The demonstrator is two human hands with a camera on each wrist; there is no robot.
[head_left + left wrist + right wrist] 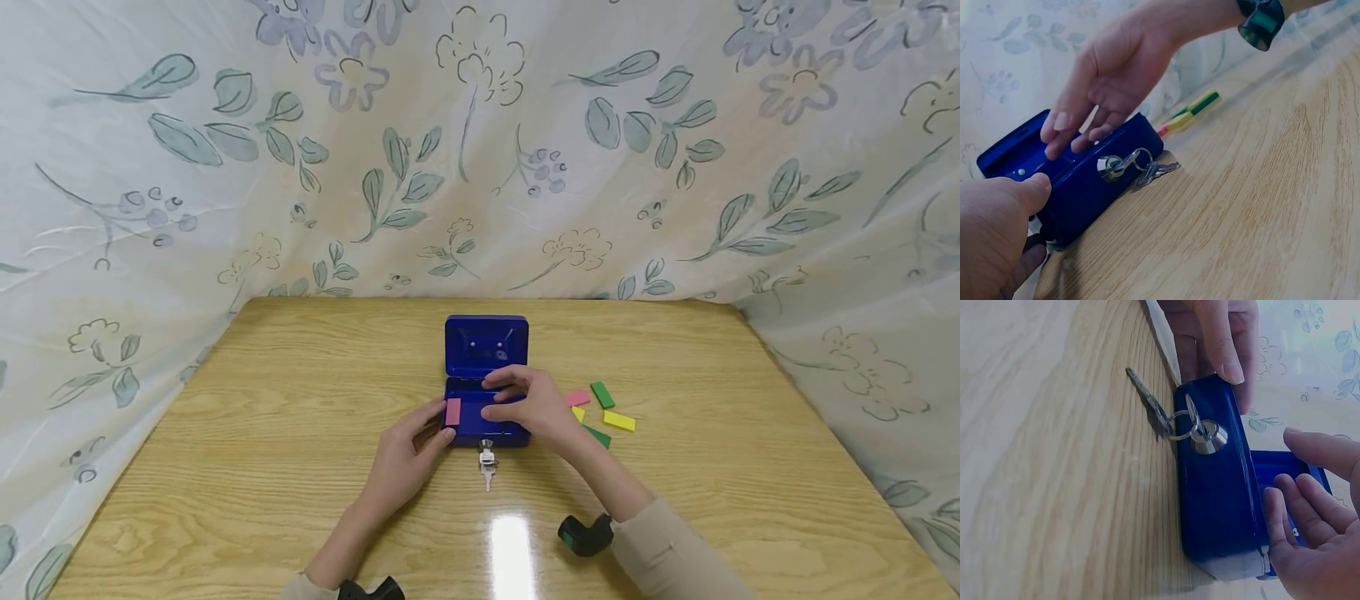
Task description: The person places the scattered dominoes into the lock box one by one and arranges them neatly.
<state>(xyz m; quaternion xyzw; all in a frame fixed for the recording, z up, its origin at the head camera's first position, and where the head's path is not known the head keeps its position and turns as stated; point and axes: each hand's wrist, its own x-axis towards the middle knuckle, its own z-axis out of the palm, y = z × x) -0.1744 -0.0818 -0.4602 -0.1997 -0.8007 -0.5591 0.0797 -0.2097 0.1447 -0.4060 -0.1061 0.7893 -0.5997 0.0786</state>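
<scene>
A blue metal cash box (491, 437) stands on the table with its lid (486, 346) raised. Inside, at the left end, lies a pink block (453, 412). My left hand (408, 454) holds the box's left end, thumb (1036, 190) on the rim near the front corner and fingers along the side. Over the right half of the box hovers my right hand (536, 408), fingers apart and loosely bent, with nothing between them. A key sits in the front lock (1210, 439), and a second key (1147, 397) hangs from its ring.
Right of the box lie several loose blocks: a pink block (577, 398), a green block (602, 394), a yellow block (619, 421) and others partly behind the right hand. The wooden table (300, 367) ends at a floral curtain (405, 167) at the back and sides.
</scene>
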